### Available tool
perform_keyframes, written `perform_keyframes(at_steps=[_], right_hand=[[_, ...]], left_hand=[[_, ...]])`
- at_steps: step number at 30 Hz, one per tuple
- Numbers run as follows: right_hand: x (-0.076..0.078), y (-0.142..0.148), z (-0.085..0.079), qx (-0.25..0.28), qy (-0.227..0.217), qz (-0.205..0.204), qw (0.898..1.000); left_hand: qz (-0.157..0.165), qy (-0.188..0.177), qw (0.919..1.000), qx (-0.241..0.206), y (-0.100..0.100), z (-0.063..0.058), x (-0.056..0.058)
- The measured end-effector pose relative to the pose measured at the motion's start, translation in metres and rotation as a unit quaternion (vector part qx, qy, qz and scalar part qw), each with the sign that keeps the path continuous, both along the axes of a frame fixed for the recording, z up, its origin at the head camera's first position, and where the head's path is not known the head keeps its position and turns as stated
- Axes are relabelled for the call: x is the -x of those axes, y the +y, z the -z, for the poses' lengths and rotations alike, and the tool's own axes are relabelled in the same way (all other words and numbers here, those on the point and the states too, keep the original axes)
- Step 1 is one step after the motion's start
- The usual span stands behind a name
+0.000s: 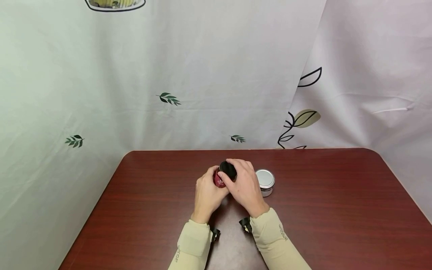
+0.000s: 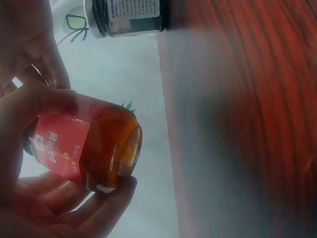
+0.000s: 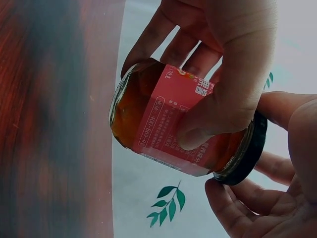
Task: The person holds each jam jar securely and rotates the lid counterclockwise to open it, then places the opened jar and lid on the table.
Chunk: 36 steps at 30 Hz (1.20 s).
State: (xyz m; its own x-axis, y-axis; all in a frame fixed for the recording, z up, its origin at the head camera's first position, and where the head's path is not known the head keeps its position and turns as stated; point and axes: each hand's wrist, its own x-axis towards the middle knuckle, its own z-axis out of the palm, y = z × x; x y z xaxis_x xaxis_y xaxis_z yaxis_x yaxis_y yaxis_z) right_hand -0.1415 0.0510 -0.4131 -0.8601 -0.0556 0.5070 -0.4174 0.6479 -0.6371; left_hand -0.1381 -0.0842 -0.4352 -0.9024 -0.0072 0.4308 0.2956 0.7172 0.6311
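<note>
A glass jar with amber contents and a red label (image 2: 62, 141) is held tilted above the table. My left hand (image 1: 206, 193) grips its body, the thumb lying across the label and the fingers curled under the glass (image 2: 113, 153). On the jar's mouth sits a black lid (image 3: 246, 153). My right hand (image 1: 245, 185) holds that lid, with fingertips at its edge in the right wrist view. Just right of the right hand stands a second jar (image 1: 266, 191) with a silvery-white lid (image 1: 265, 177). Its label and dark glass appear in the left wrist view.
The reddish-brown wooden table (image 1: 148, 195) extends to both sides of the arms. A white cloth (image 1: 202, 75) with printed leaves hangs behind its far edge. Black wrist devices (image 1: 245, 225) are strapped under the pale sleeves (image 1: 194, 243).
</note>
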Motion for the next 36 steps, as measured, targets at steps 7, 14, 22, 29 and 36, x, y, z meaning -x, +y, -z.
perform_keyframes(at_steps=[7, 14, 22, 29, 36], right_hand=[[-0.0001, 0.0005, -0.0008, -0.005, -0.002, 0.0, 1.0], [-0.0007, 0.0009, -0.0021, -0.009, -0.001, -0.002, 1.0], [-0.0003, 0.0009, -0.0016, -0.011, 0.0, -0.004, 1.0], [-0.0001, 0.0016, -0.0025, -0.012, -0.001, -0.008, 1.0], [-0.0003, 0.0012, -0.0029, -0.014, 0.001, -0.009, 1.0]], left_hand=[[0.002, 0.0, 1.0, -0.001, -0.0004, 0.0004, -0.0002], [0.006, 0.0, 1.0, -0.002, -0.0001, 0.0013, -0.0006], [0.007, 0.002, 1.0, -0.002, -0.0006, 0.0012, -0.0004], [0.006, 0.0, 1.0, 0.0, -0.0005, 0.0002, -0.0003], [0.005, 0.0, 1.0, 0.001, -0.0006, -0.0003, -0.0007]])
